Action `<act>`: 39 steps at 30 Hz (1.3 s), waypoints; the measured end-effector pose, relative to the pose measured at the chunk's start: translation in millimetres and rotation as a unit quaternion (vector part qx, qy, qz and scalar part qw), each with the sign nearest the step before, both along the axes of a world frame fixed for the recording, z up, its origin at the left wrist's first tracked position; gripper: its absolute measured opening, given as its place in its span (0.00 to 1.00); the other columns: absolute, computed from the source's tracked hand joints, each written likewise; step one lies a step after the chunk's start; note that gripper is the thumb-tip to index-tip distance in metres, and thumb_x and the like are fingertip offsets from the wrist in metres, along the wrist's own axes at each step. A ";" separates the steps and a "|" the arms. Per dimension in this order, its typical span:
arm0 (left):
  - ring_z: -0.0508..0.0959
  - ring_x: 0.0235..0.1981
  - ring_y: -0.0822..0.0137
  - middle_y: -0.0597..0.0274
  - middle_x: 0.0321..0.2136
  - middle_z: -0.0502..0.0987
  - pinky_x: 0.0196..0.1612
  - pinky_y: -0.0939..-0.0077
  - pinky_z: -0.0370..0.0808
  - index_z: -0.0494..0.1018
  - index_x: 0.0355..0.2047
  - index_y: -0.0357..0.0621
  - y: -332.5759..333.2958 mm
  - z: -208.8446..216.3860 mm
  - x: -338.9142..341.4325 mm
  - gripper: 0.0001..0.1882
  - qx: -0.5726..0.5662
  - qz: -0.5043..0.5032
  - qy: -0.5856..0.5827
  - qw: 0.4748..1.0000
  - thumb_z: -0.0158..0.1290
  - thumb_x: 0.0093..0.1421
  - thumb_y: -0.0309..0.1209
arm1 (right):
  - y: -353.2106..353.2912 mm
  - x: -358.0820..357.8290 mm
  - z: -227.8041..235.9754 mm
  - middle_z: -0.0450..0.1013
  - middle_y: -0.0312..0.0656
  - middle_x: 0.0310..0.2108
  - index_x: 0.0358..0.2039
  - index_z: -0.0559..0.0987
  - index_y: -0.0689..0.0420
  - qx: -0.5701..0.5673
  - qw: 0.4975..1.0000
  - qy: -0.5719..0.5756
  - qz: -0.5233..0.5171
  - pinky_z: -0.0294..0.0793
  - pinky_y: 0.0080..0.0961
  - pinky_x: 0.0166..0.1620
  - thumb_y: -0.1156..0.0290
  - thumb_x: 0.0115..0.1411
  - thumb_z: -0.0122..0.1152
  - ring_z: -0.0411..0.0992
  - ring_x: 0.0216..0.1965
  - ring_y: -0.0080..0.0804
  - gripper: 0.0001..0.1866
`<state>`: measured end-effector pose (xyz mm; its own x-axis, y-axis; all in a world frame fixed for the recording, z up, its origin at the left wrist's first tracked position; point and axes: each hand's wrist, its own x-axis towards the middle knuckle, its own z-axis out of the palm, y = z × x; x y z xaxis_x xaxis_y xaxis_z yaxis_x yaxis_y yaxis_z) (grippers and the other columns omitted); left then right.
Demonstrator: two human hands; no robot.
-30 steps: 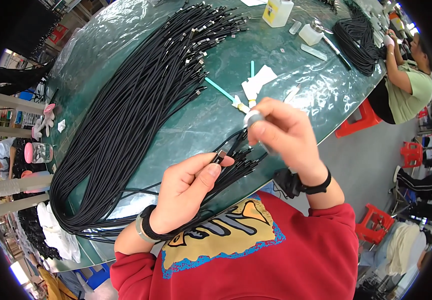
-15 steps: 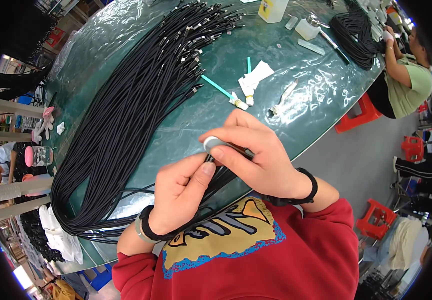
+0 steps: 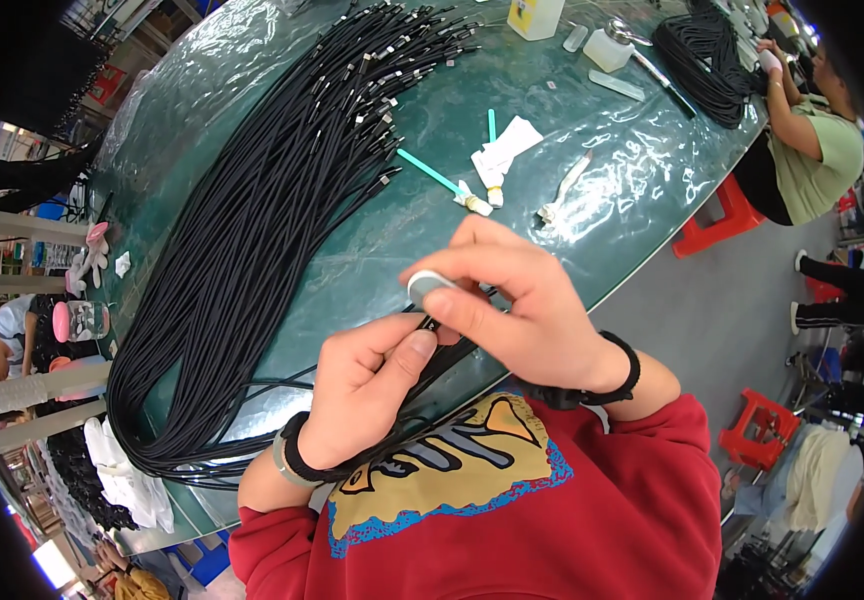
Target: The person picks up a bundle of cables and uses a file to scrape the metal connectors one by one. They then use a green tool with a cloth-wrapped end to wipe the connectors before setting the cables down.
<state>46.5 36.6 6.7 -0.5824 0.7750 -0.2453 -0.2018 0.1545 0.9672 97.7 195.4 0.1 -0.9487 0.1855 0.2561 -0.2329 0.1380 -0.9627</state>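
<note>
My left hand [image 3: 364,385] is closed, with thumb and forefinger pinching the end of a black cable [image 3: 429,322]. In a pinch just above it, my right hand [image 3: 537,315] holds a small rounded grey piece with a white rim [image 3: 425,287], close to or touching that cable end; the contact is hidden by my fingers. More black cables run beneath both hands, near the table's front edge. To the left, a large bundle of black cables [image 3: 242,210] lies in a bend, its metal-tipped connectors fanned out at the far end.
The green table [image 3: 372,265] carries two turquoise sticks [image 3: 430,172] with white wrapped ends, a crumpled white strip [image 3: 574,180], a small clear bottle [image 3: 609,50] and a yellow-labelled container [image 3: 535,18]. At the far right, a person [image 3: 817,140] sits by another cable coil [image 3: 704,65].
My hands have shifted only slightly, the grey piece staying over the cable end. The view has moved a little. A person standing at the right has changed leg position.
</note>
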 end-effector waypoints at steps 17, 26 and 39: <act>0.56 0.18 0.85 0.75 0.16 0.63 0.21 0.90 0.54 0.71 0.36 0.34 -2.2 -1.5 -0.1 0.11 0.034 -0.024 -0.034 0.999 0.42 0.59 0.27 | 6.0 -3.9 1.1 0.61 0.34 0.21 0.32 0.75 0.63 -0.081 0.997 0.006 -0.009 0.56 0.16 0.24 0.73 0.53 0.52 0.58 0.22 0.18 0.08; 0.58 0.17 0.83 0.74 0.15 0.63 0.20 0.89 0.56 0.71 0.36 0.35 1.4 -2.1 6.5 0.10 -0.011 -0.022 -0.008 1.000 0.42 0.59 0.27 | -6.8 -26.3 -6.9 0.61 0.32 0.21 0.33 0.75 0.63 0.095 0.992 0.074 -0.037 0.56 0.15 0.23 0.76 0.53 0.52 0.58 0.22 0.16 0.08; 0.58 0.14 0.83 0.72 0.13 0.62 0.17 0.89 0.54 0.65 0.35 0.37 6.4 -12.9 -7.9 0.09 0.019 0.085 0.094 0.992 0.40 0.60 0.30 | 11.2 -1.0 -16.3 0.62 0.31 0.24 0.34 0.75 0.62 -0.056 0.998 0.015 -0.039 0.55 0.12 0.27 0.73 0.55 0.51 0.57 0.25 0.14 0.09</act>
